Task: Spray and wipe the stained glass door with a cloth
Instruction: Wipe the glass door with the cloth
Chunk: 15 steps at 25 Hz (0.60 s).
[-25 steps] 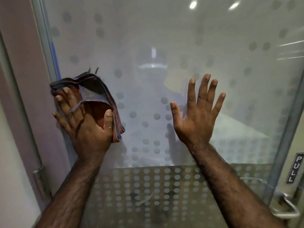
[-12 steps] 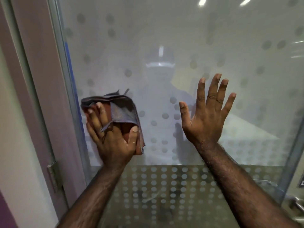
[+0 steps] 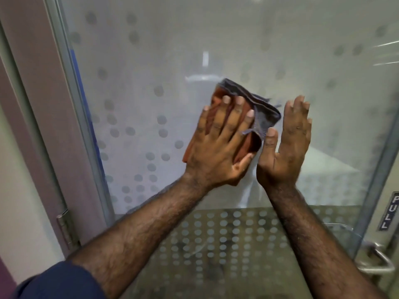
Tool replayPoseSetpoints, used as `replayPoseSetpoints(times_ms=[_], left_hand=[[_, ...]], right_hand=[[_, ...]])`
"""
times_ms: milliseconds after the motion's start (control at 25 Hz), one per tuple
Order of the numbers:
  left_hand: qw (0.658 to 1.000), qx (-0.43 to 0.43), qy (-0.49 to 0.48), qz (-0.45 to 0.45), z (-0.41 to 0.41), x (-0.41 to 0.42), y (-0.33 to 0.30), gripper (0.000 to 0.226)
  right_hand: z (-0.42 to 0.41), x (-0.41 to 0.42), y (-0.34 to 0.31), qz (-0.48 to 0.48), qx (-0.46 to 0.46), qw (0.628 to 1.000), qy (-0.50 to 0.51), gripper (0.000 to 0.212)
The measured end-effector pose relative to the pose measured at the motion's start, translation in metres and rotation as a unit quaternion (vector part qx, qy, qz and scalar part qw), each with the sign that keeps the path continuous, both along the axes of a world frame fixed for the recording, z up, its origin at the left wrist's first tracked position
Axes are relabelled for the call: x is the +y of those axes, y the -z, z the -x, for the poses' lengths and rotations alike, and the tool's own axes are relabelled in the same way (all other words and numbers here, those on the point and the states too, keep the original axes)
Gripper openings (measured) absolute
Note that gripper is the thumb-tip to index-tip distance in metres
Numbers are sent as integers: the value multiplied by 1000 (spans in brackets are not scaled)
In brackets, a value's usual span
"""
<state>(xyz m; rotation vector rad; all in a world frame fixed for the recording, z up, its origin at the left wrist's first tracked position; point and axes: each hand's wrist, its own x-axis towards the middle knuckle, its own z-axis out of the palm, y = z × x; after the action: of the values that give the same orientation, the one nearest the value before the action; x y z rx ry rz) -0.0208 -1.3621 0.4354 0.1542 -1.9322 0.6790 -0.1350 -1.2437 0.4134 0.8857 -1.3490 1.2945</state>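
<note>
The left hand (image 3: 218,145) lies flat with its fingers spread and straight, pressing a folded cloth (image 3: 257,117) against the glass door (image 3: 151,61); the thumb is tucked under the cloth's lower edge. The cloth is rust-orange on one face and grey-blue on the other, and its grey folds bunch out past the fingertips toward the upper right. Just beside it, the right hand (image 3: 287,145) is open too, fingers straight and close together, palm toward the pane and holding nothing; whether it actually touches the glass I cannot tell. Its thumb stands right by the cloth's grey edge. Both forearms are bare, and a dark blue sleeve (image 3: 58,281) shows on the left arm near the bottom left corner. The cloth sits about mid-height on the door, somewhat nearer its handle edge than its hinge edge. The pane is frosted with rows of round dots, denser in a darker band across the lower part. Along the left edge runs a metal frame with a hinge (image 3: 65,229) low down. At the right edge hang a small PULL sign (image 3: 390,212) and, below it, a metal handle (image 3: 377,257).
</note>
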Motion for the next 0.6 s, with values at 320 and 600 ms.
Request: replayPoseSetpoints(times_ms=[320, 600], left_hand=[[995, -43, 90, 5, 19, 22, 11, 61], [984, -89, 150, 36, -5, -1, -13, 56]], right_hand=[[-20, 22, 19, 57, 90, 994, 33, 38], [-57, -9, 28, 6, 74, 996, -54, 47]])
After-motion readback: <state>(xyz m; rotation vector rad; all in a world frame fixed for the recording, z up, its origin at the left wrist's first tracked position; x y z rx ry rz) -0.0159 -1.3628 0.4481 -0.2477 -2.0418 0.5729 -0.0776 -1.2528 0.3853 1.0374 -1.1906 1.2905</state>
